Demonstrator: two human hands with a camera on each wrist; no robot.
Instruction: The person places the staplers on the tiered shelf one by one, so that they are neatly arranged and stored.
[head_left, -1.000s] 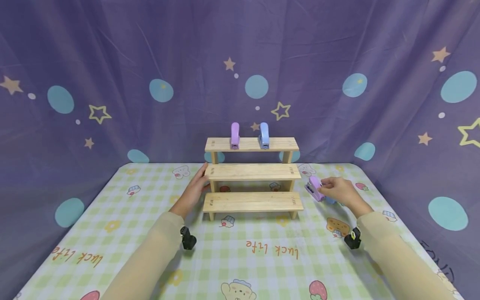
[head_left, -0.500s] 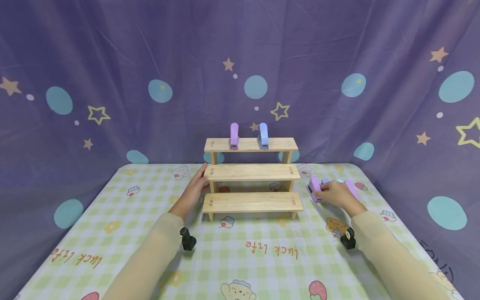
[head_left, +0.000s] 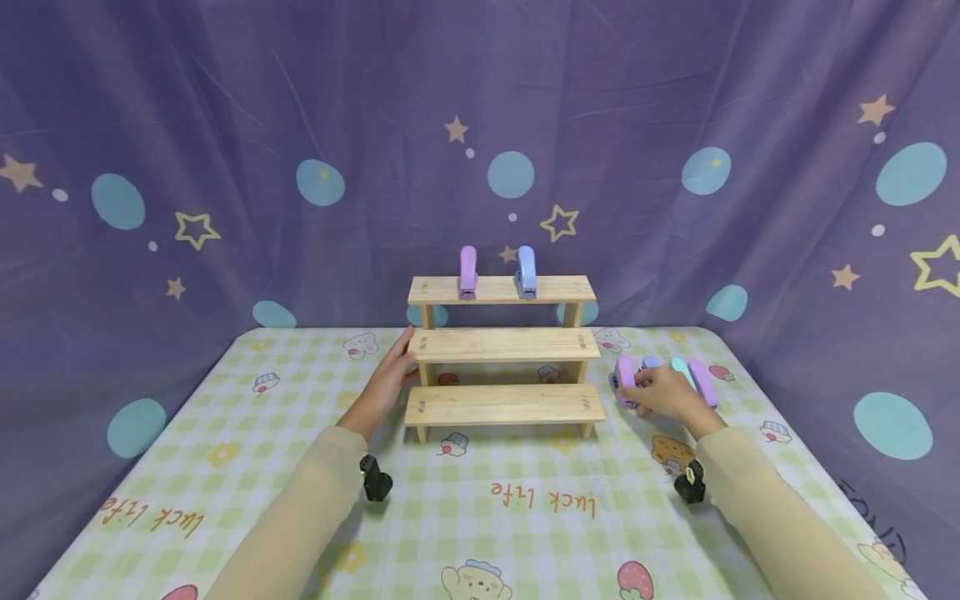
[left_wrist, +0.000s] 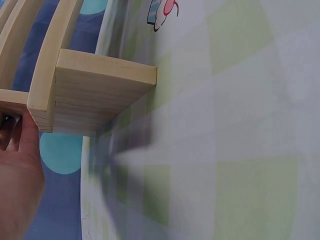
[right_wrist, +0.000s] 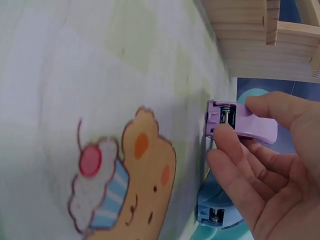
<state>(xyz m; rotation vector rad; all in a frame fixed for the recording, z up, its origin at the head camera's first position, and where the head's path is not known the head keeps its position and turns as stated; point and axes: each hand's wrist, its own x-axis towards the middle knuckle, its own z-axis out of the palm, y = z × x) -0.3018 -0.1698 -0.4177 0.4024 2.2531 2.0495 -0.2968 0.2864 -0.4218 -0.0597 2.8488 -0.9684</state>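
Note:
A three-tier wooden shelf (head_left: 504,404) stands on the table. My left hand (head_left: 388,382) holds the left end of its middle board, some fingers hidden behind the wood in the left wrist view. To the right of the shelf, my right hand (head_left: 667,393) pinches a purple stapler (right_wrist: 252,125) between thumb and fingers, low at the tabletop. Beside it sit a blue stapler (right_wrist: 216,202), a mint-green stapler (head_left: 681,367) and another purple stapler (head_left: 703,383), partly covered by the hand. On the top board stand a purple stapler (head_left: 468,271) and a light blue stapler (head_left: 527,271).
A green-and-white checked cloth (head_left: 420,517) with cartoon prints covers the table. A purple curtain (head_left: 375,100) with stars and ovals hangs behind and at both sides. Small black devices sit at both wrists.
My right hand has shifted slightly left with the purple stapler, which now stands straighter. The mint-green and far purple staplers have come into view. My left hand stays at the shelf.

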